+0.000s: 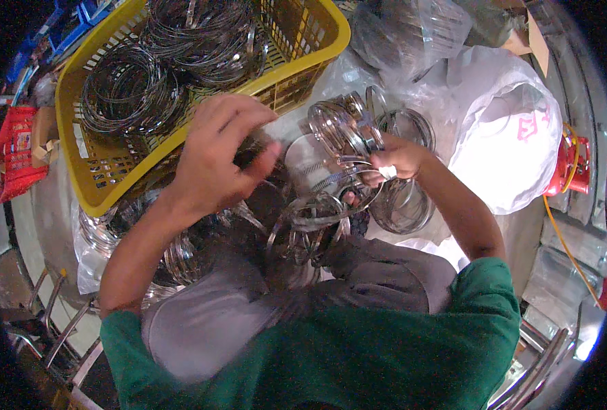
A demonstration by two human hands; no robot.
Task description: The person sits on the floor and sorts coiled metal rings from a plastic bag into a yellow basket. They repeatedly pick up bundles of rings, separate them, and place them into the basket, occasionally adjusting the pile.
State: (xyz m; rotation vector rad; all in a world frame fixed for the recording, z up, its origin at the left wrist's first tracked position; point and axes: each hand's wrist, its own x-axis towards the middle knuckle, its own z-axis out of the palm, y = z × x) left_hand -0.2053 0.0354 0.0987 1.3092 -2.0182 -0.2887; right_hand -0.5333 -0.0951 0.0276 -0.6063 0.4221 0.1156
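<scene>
My left hand [225, 150] is raised beside the near rim of a yellow plastic basket [170, 154]. Its fingers are apart and curved, slightly blurred, and nothing shows between them. On the other side, my right hand [398, 158] grips a bunch of shiny round metal hose clamps [344, 130]. Some of their bands hang below the fingers, and slots show along one strip. More metal rings [310, 222] are piled between my knees, just under the held bunch. Loops of thin metal band [413, 205] lie next to my right hand.
Bundles of dark metal rings [129, 89] fill much of the basket. Clear plastic bags [413, 34] and a white bag [505, 130] are at the right. More rings [180, 260] lie by my left leg. A red crate [18, 154] stands far left, a red cylinder [571, 164] far right.
</scene>
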